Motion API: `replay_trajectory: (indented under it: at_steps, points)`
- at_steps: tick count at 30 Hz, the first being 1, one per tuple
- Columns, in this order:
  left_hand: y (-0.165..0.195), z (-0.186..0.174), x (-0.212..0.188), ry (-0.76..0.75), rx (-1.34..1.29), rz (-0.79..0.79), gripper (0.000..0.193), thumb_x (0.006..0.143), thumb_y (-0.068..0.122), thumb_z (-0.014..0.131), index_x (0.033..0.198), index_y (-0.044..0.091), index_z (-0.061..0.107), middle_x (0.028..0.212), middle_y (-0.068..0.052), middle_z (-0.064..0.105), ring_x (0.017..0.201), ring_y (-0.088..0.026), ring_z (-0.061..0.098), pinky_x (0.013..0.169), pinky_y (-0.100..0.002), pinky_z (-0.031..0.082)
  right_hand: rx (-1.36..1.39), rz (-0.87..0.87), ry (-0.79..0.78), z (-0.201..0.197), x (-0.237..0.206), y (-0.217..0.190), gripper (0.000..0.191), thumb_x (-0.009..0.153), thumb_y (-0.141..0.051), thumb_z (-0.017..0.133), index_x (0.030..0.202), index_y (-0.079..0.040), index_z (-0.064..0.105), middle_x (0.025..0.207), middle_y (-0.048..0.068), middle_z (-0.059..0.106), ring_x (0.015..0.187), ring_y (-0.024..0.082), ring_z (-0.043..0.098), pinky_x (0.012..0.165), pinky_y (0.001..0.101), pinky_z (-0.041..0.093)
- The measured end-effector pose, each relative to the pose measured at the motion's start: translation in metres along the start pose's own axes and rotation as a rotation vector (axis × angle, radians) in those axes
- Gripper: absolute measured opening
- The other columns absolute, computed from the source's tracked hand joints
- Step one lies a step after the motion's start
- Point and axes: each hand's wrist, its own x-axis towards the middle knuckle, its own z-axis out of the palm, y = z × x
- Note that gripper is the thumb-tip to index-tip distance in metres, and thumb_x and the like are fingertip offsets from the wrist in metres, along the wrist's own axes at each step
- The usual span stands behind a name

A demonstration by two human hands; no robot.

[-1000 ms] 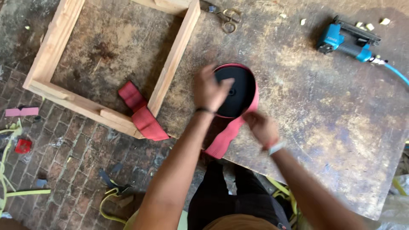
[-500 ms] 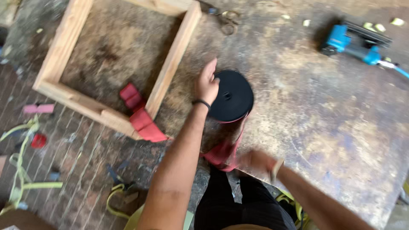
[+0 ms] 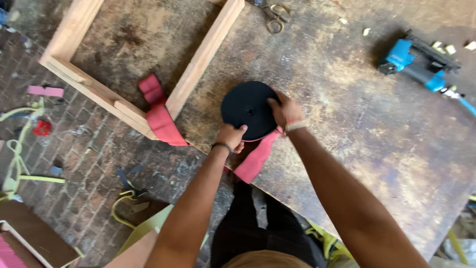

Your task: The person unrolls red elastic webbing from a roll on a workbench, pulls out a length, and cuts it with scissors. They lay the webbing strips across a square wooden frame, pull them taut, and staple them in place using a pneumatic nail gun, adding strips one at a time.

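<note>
Two bare hands meet at a round black spool of red webbing (image 3: 248, 110) that lies flat near the front edge of a worn, stained wooden workbench (image 3: 347, 129). The left hand (image 3: 231, 136), with a dark band on its wrist, grips the spool's near rim, fingers curled against it. The right hand (image 3: 284, 111), with a pale band on its wrist, rests on the spool's right side, fingers spread over the black top face and pressing down. A loose tail of red webbing strap (image 3: 255, 159) runs out from under the spool, between the two wrists, and hangs over the bench edge toward the person's dark trousers.

Left of the spool sits an open rectangular frame of pale wooden battens (image 3: 203, 57), its near corner wrapped with a second length of red webbing (image 3: 158, 111) that drapes over the edge. A pair of metal scissors (image 3: 271, 12) lies at the far edge of the bench, well apart from the hands. A blue and black pneumatic nail gun (image 3: 416, 64) lies at the far right. Below the bench a brick floor (image 3: 89, 164) carries yellow-green straps (image 3: 22, 164) and small scraps.
</note>
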Motion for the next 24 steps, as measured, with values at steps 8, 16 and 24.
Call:
replay_trajectory:
  at_steps: [8,16,24]
  points:
    - [0.059,-0.034,0.038,0.444,0.136,1.083,0.051,0.082,0.01,0.064,0.134,0.011,0.065,0.131,-0.014,0.072,0.117,-0.034,0.071,0.095,-0.044,0.058,-0.076,0.208,-0.469,-0.005,-0.121,0.04,0.046,0.092,-0.04,0.069,0.125,-0.008,0.07,0.118,0.02,0.073,0.111,0.035,0.069,0.095,0.0441,0.054]
    - [0.013,-0.002,0.001,0.142,0.27,0.176,0.077,0.094,0.056,0.076,0.119,-0.014,0.055,0.109,-0.035,0.064,0.107,-0.051,0.062,0.091,-0.059,0.051,0.025,-0.24,0.032,-0.014,0.047,-0.002,0.081,0.081,-0.038,0.082,0.145,-0.001,0.049,0.138,0.027,0.057,0.128,0.042,0.054,0.104,0.047,0.044]
    - [0.056,-0.028,0.037,0.297,0.25,0.911,0.049,0.084,0.009,0.058,0.133,0.01,0.067,0.123,-0.018,0.075,0.113,-0.033,0.073,0.094,-0.044,0.059,-0.126,0.191,-0.333,0.012,-0.105,0.025,0.034,0.094,-0.028,0.065,0.119,-0.007,0.074,0.11,0.012,0.079,0.103,0.027,0.074,0.093,0.0381,0.056]
